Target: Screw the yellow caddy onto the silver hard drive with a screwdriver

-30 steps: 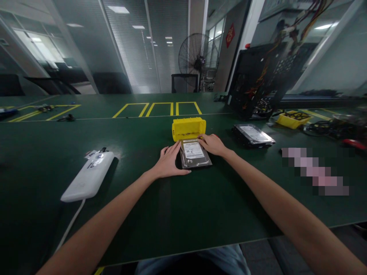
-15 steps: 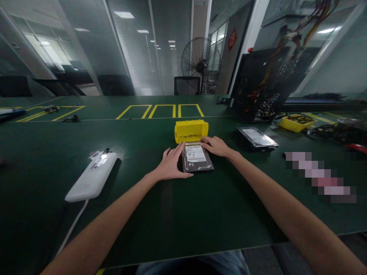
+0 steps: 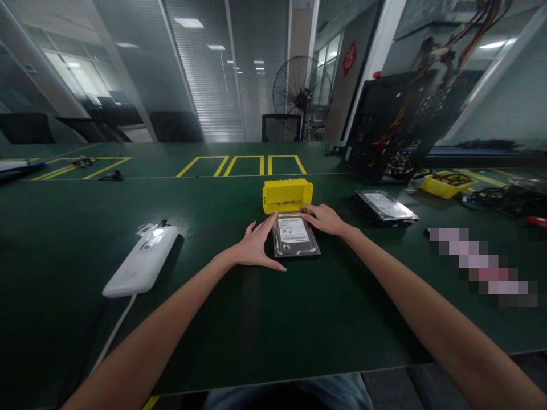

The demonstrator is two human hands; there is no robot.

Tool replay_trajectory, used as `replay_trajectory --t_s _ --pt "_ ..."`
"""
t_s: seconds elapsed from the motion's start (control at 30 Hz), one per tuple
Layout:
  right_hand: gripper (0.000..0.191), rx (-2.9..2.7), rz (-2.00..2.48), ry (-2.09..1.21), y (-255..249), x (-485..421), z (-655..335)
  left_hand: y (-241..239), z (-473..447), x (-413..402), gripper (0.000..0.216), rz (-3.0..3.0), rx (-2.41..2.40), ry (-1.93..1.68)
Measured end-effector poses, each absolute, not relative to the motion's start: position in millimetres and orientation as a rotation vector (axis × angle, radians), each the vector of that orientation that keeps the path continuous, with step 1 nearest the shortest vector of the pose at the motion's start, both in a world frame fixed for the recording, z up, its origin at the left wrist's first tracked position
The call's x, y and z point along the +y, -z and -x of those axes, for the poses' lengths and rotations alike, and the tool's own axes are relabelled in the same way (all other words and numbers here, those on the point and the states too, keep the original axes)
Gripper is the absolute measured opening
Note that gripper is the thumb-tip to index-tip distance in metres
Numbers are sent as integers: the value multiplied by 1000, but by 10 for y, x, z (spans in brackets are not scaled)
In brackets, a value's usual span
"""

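Observation:
A hard drive (image 3: 294, 233) with a white label lies flat on the green table, directly in front of a yellow bin (image 3: 287, 196) tipped on its side with small dark bits inside. My left hand (image 3: 255, 245) is spread along the drive's left side, fingertips by its upper left corner and thumb stretched out below its near edge. At the drive's upper right corner is my right hand (image 3: 321, 218), its fingers bent together; whatever they pinch is too small to make out. A bit of red shows just behind that hand.
A second hard drive (image 3: 385, 207) lies to the right, before an open black computer case (image 3: 380, 131). Farther right are a yellow bin of cables (image 3: 447, 185) and a blurred-out item (image 3: 482, 265). A white corded device (image 3: 141, 262) rests at left.
My left thumb has moved slightly away from the drive's near edge. The red bit behind my right hand has come into sight. The whole view has shifted a little.

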State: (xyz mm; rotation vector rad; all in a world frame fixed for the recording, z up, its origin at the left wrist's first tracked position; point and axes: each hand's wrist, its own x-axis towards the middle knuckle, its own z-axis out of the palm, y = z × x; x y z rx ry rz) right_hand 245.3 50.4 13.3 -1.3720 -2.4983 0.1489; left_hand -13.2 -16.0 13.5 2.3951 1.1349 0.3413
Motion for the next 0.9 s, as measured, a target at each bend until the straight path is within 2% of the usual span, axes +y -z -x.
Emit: replay_trajectory --t_s 0.23,0.63,0.8,0.9 --pt "39 -2526 1365 -141 -142 497 -2442 -256 248 -148 117 -2253 1062 -317" --pt "36 -2480 1380 -219 -103 530 -2438 -222 223 -159 121 -2266 1077 -371" --pt "37 -2288 1373 -408 -206 600 -2372 -195 245 -139 123 -2258 1082 -388" --pt "40 -2333 1424 -291 -315 662 -2250 -181 259 -133 122 -2246 1079 -386"
